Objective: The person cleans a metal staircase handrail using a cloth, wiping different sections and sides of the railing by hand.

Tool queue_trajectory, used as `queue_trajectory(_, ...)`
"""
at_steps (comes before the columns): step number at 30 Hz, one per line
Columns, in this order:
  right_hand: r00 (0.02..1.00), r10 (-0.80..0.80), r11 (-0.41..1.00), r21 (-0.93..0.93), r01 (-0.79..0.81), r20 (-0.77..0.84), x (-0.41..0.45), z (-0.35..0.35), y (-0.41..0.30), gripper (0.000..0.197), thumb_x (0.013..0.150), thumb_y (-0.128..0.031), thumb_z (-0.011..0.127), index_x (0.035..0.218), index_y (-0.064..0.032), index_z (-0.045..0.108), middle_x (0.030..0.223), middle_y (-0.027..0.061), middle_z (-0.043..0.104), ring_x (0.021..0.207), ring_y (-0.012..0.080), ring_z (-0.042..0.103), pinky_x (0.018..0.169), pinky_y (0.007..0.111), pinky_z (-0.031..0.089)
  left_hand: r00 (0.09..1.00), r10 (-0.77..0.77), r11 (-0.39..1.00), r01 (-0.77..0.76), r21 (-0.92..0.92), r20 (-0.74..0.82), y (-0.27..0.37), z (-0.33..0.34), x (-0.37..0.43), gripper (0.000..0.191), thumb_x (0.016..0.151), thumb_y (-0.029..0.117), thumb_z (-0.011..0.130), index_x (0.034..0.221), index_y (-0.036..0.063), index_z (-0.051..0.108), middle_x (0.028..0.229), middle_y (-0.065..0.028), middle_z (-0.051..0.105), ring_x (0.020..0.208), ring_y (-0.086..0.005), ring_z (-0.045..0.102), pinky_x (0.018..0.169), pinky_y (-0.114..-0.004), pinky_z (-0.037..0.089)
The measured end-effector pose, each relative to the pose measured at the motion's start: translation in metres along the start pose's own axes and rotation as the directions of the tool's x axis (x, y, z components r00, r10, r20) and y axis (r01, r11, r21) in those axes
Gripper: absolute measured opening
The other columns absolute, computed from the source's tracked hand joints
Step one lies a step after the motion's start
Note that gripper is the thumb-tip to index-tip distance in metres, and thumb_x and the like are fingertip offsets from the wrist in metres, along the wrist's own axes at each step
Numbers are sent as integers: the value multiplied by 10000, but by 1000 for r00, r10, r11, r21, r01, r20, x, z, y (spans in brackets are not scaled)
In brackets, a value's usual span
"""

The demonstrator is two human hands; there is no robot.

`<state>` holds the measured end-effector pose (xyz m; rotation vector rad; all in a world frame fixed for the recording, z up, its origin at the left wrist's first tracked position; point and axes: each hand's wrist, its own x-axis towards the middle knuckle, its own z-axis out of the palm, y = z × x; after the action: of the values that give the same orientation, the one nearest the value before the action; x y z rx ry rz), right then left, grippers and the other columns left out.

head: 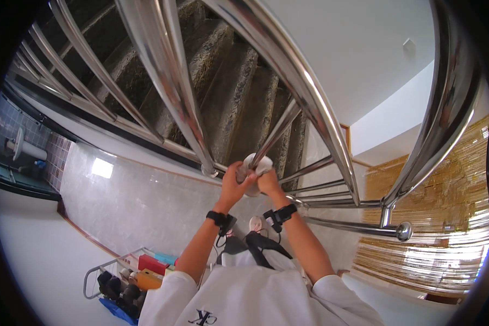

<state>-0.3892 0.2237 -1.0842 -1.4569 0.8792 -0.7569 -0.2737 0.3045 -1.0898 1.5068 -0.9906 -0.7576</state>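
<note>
Both my hands meet around one slanting metal baluster [279,128] of the stair railing. A white cloth [264,166] is wrapped about the bar between them. My left hand [234,181] grips the cloth from the left, with its thumb reaching across. On the other side my right hand [269,182] closes on the cloth, and its fingertips are partly hidden. Part of the cloth hangs below the hands. A thick shiny newel post [175,81] rises just left of them, and the polished handrail [293,61] curves overhead to the right.
Dark stone stairs [228,93] lie beyond the railing. A ball-ended rail [403,231] juts out at right, near a golden strip curtain [411,261]. Behind me at left stands a shoe rack [91,281] with shoes and boxes. A bathroom doorway with a washbasin [20,142] is at far left.
</note>
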Motion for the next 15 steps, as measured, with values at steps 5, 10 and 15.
queue_trajectory(5, 908, 415, 887, 245, -392, -50, -53, -67, -34, 275, 823, -103, 635, 1089, -50, 592, 1030, 44, 630, 861, 152, 598, 737, 294, 493, 913, 383, 908, -344, 239, -141, 18, -20, 13, 260, 819, 79, 647, 1042, 3, 538, 938, -86, 595, 834, -135, 565, 758, -260, 463)
queue_trajectory(10, 858, 350, 909, 358, -214, -376, -158, -94, -205, 392, 793, -42, 629, 1176, -21, 548, 1110, 65, 604, 1014, 191, 569, 898, 313, 435, 990, 102, 989, -111, -97, -94, 11, -73, -6, 56, 897, 57, 523, 929, 14, 539, 786, -36, 584, 705, -105, 570, 658, -229, 477)
queue_trajectory(15, 488, -210, 857, 82, 510, -847, -204, -71, -277, 378, 843, -120, 567, 1188, 23, 517, 1180, 160, 544, 1067, 241, 543, 937, 353, 413, 989, 37, 988, -57, -144, -141, 14, -101, -28, 52, 878, 56, 529, 916, 21, 532, 700, -40, 578, 630, -100, 583, 589, -227, 479)
